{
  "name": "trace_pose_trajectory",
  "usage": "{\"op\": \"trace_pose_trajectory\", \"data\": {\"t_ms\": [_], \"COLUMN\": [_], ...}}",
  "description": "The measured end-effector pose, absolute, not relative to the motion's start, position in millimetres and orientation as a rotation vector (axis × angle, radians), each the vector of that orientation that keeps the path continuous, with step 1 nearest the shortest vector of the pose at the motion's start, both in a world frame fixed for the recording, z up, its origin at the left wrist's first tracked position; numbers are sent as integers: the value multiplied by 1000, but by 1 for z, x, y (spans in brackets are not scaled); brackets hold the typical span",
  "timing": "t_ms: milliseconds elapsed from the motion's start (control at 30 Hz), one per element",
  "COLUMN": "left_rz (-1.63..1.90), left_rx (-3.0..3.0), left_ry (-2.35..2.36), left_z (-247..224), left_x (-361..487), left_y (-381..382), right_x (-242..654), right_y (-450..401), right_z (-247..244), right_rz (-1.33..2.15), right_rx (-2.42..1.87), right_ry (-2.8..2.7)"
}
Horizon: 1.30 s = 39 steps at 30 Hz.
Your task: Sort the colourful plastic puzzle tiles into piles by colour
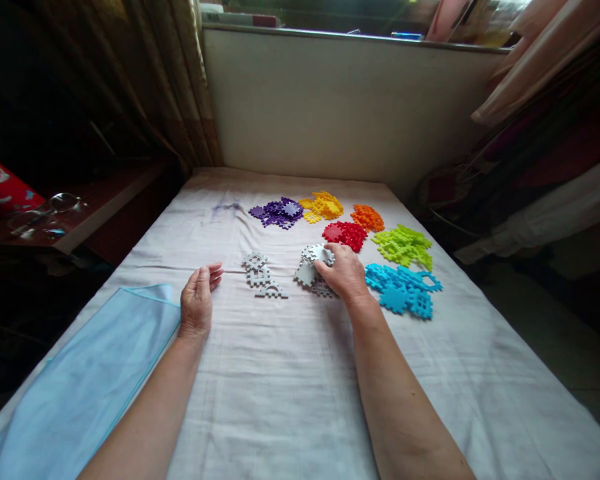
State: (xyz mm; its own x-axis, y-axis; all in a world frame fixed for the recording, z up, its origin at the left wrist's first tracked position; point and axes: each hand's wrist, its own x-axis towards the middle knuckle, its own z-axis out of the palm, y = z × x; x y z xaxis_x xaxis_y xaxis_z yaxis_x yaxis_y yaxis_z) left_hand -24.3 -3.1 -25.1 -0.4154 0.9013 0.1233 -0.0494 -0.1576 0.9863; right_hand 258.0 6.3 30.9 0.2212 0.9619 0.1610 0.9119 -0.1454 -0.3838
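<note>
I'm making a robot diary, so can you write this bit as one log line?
right hand: on grey pieces | left hand: holding nothing | red pieces: behind grey

From where I stand, I can't read any words, brands, numbers or signs. Between eleven and twelve o'clock, the box [250, 20] on the window ledge [320, 35] is too small and blurred for me to make out whether it carries any print.
</note>
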Motion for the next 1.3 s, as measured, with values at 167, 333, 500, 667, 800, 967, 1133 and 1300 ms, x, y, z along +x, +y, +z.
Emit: {"op": "trace_pose_trajectory", "data": {"t_ms": [167, 333, 500, 667, 800, 967, 1133, 1300], "left_rz": [1680, 1678, 1665, 1659, 1655, 1665, 1659, 1666], "left_rx": [1006, 1012, 1025, 1036, 1040, 1038, 1056, 1048], "left_ry": [1380, 1383, 1380, 1394, 1402, 1388, 1400, 1394], "left_z": [-23, -22, -25, -23, -22, -24, -24, -22], "left_x": [-23, -23, -24, -24, -23, -24, -23, -22], "left_y": [-3, -4, -3, -4, -4, -3, -4, -4], "right_x": [279, 275, 263, 225, 196, 180, 176, 179], "right_y": [6, 4, 2, -8, -20, -27, -28, -29], "right_z": [24, 25, 35, 49, 52, 49, 49, 52], "right_rz": [222, 225, 154, 269, 372, 349, 365, 407], "right_rx": [-2164, -2164, -2111, -1954, -1905, -1906, -1933, -1904], "right_ry": [-1728, -1790, -1803, -2055, -2315, -2484, -2492, -2524]}}
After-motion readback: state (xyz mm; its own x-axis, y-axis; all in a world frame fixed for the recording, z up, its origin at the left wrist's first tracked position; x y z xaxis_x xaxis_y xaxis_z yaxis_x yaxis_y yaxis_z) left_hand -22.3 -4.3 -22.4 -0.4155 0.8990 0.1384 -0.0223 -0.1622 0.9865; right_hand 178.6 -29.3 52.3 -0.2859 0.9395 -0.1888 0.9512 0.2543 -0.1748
